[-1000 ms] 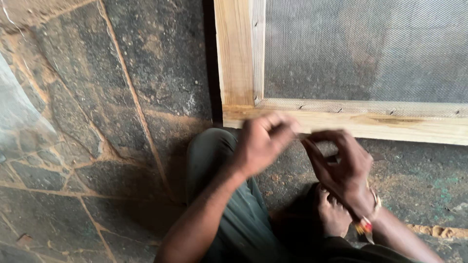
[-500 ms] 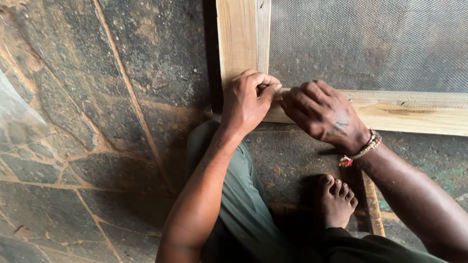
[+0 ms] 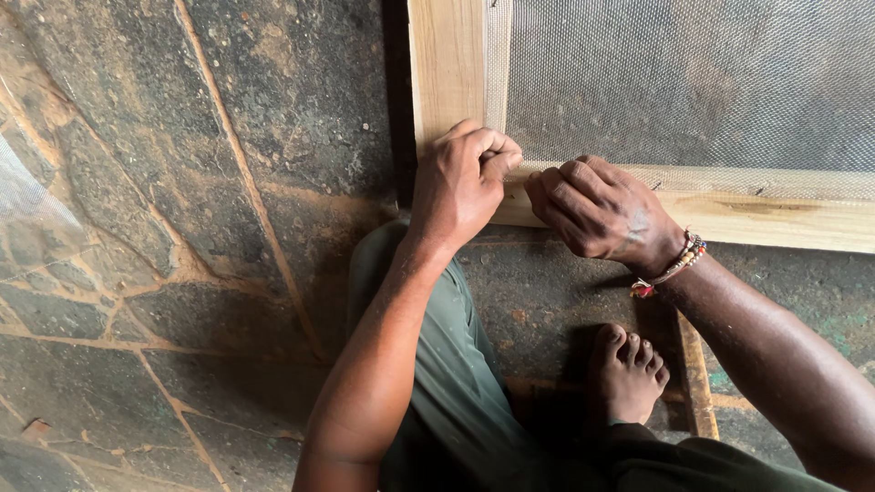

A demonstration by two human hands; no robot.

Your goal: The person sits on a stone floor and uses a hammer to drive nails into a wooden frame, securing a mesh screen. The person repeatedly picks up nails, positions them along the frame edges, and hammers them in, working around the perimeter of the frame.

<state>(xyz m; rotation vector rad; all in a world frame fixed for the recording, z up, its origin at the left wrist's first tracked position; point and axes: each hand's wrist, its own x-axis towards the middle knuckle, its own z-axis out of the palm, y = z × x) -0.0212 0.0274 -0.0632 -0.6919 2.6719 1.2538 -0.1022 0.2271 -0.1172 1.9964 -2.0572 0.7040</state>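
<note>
A pale wooden frame [image 3: 447, 73] lies on the stone floor with grey wire mesh [image 3: 674, 82] stretched over it. My left hand [image 3: 460, 187] rests on the frame's near left corner, its fingers curled and pinching the mesh edge there. My right hand [image 3: 597, 214], with a beaded bracelet [image 3: 670, 269] on its wrist, sits right beside it on the lower rail [image 3: 775, 214]. Its fingers are curled down onto the same mesh edge. The two hands almost touch. The fingertips of both are hidden.
The floor is dark irregular stone slabs [image 3: 182, 228] with sandy joints. My bare foot [image 3: 624, 374] and green trouser leg [image 3: 447, 364] lie just below the frame. A thin wooden strip [image 3: 697, 387] lies beside the foot. A loose piece of mesh [image 3: 27, 210] shows at the far left.
Both hands have moved up from above my knee onto the frame's corner. Since half a second ago they have settled there, with the fingers curled more tightly.
</note>
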